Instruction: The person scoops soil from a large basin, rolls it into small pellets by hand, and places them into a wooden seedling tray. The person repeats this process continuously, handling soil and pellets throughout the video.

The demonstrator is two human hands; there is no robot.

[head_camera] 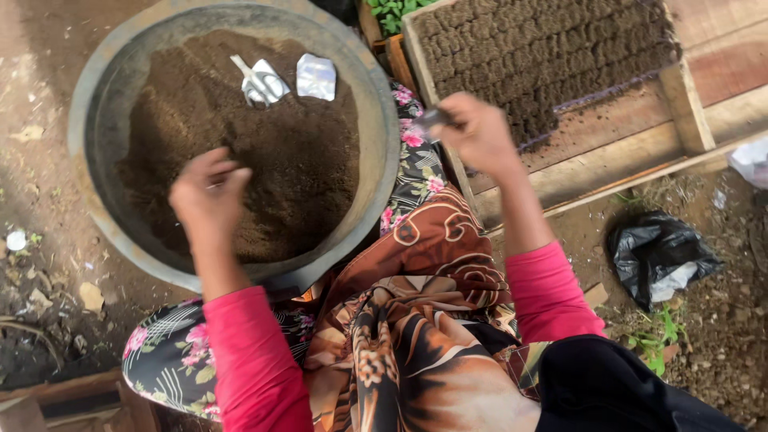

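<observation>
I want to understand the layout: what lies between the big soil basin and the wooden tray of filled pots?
In the head view, between the basin and the wooden tray lies a strip of floral cloth; the right hand hovers above it.

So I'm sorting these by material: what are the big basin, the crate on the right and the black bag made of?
Basin: seemingly dull grey metal or plastic, rim worn. Crate: bare unpainted wood, grain showing. Black bag: thin glossy plastic, crumpled.
</observation>
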